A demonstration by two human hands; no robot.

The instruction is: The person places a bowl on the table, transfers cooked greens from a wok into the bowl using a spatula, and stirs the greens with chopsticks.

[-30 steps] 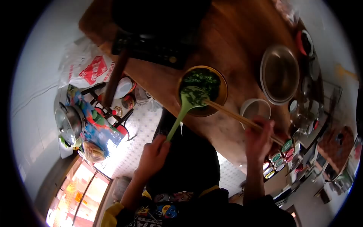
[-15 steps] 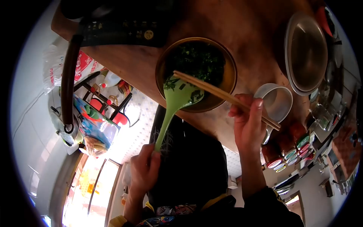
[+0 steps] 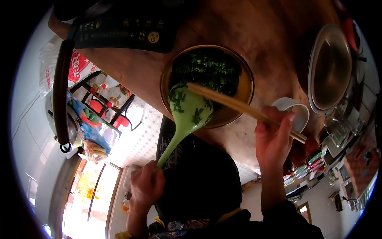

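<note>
My left hand (image 3: 146, 184) is closed round the handle of a green ladle (image 3: 187, 115), whose head has chopped greens stuck to it and lies over the near left rim of an amber bowl (image 3: 247, 85). Dark chopped greens (image 3: 207, 71) fill much of that bowl. Wooden chopsticks (image 3: 234, 105) are gripped in my right hand (image 3: 274, 137), their tips resting at the ladle's head. Just behind my right hand stands a translucent white bowl (image 3: 300, 113).
A black induction cooker (image 3: 123, 34) sits at the back left, with a dark pan handle (image 3: 63, 91) jutting past it. At the right are a metal basin (image 3: 331, 71) and several lidded jars (image 3: 302, 169). A rack with bottles (image 3: 107, 99) stands below the table's left edge.
The view has come closer to the bowl. The ladle has tilted, its handle lower and further left with my left hand. The chopsticks have shifted from beside the ladle to across its head.
</note>
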